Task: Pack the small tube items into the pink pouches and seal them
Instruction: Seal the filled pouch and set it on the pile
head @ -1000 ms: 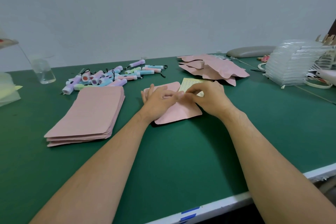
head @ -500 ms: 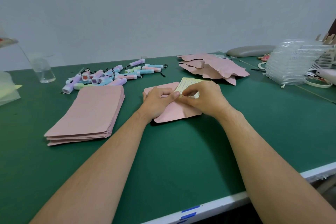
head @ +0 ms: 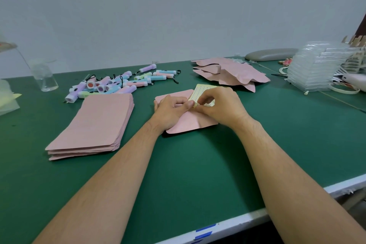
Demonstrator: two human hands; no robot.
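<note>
Hands meet mid-worktop on the pink pouch (head: 190, 123). The right hand (head: 219, 107) now pinches the sticker sheet (head: 200, 91) by its near corner, newly curled up, probably peeling a seal. The left hand (head: 170, 111) lies curl-fingered on the pouch, thumb at that corner; whether it grips I cannot tell. The tubes (head: 118, 83) wait beyond, to the left.

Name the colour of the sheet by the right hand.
Pale yellow sheet with rows of small dots, best in the head view.

Single head-worn wide-angle view, looking forward and down across the green table (head: 178, 174). In close on both forearms, left hand (head: 170, 111) and right hand (head: 221, 107) meeting mid-frame. Facing the pale wall (head: 178, 16) beyond the far edge.
</note>
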